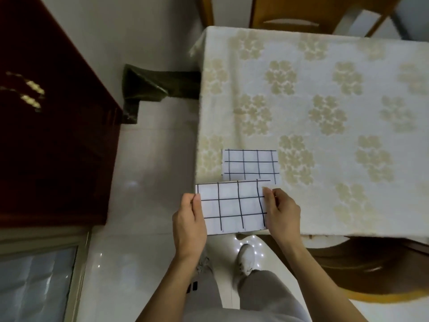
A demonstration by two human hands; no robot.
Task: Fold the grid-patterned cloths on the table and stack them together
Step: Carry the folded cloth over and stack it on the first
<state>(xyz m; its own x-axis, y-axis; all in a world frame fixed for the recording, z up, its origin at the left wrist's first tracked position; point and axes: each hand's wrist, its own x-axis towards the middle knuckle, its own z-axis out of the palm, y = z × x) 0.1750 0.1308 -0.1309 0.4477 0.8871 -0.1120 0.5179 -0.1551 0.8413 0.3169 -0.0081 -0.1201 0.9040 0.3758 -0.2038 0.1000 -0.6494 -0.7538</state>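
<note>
Head view, held cloth (232,206) overlaps folded cloth (250,164) (near edge)

Both forearms are reaching forward from the lower edge of the view, bare to the elbow and converging slightly toward the hands. The left hand (189,219) is showing its back to the camera, thumb lying along the upper inner side and fingers curling under, pinching the left edge of the cloth (232,206). The right hand (282,211) is mirroring it, thumb and forefinger pinching the cloth's right edge near its upper corner, remaining fingers curling behind. The wrists are lying nearly straight and level with each other.
</note>
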